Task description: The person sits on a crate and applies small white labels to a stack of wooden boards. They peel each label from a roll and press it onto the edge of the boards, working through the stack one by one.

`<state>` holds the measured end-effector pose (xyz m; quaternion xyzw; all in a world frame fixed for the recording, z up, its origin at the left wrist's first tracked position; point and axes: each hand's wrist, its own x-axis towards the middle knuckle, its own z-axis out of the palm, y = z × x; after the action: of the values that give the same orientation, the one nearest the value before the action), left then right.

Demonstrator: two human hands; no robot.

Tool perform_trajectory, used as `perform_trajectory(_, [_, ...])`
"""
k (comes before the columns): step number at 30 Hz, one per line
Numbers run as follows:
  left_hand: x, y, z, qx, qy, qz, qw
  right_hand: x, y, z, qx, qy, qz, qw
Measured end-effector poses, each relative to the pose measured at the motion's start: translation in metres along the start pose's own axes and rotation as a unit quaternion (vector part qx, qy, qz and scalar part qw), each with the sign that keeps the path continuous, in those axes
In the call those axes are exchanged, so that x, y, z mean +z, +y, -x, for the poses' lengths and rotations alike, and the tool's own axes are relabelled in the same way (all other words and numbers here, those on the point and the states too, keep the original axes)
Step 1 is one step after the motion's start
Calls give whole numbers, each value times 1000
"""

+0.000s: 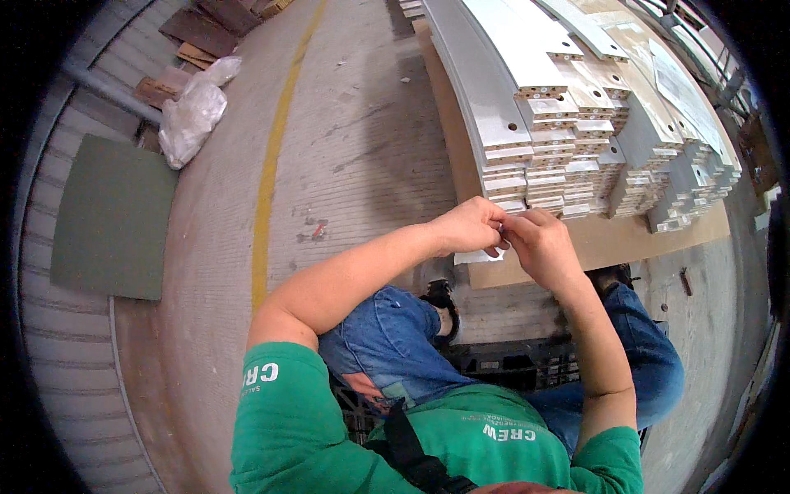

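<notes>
My left hand and my right hand meet in front of a stack of white boards. The fingertips of both are pinched together. Whatever sits between them is too small or hidden to make out. Just behind my fingers are the near board ends, which show pale cut edges and small holes. Round dark holes mark the top faces of several boards. A white sheet-like piece lies below my left hand, partly covered by it.
The boards rest on a brown sheet on the floor. Beneath my legs is a black plastic pallet or crate. A yellow line runs along the floor at left. Farther left are a green panel and clear plastic wrap.
</notes>
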<state>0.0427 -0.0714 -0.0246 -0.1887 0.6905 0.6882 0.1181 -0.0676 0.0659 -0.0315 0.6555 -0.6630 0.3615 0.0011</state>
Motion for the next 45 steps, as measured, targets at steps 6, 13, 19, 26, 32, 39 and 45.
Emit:
perform_trajectory(6, [-5,-2,-7,-43,-21,76,996,11,-6,11,-2,36,84,996])
perform_trajectory(13, [-20,-9,-5,-64,12,30,997,11,27,22,279,-52,-331,900])
perform_trajectory(19, [-26,-9,-11,-95,30,-26,995,35,124,34,409,194,-573,683])
perform_trajectory(26, [-32,-16,-13,-98,25,-58,993,43,112,8,392,224,-431,782])
perform_trajectory(32, [-29,-14,-15,-100,15,-76,992,48,113,2,361,239,-222,874])
perform_trajectory(39, [-29,-11,-12,-95,15,-75,993,64,110,0,303,289,-57,906])
perform_trajectory(45, [-27,-6,-8,-82,22,-95,992,51,117,6,340,297,0,892])
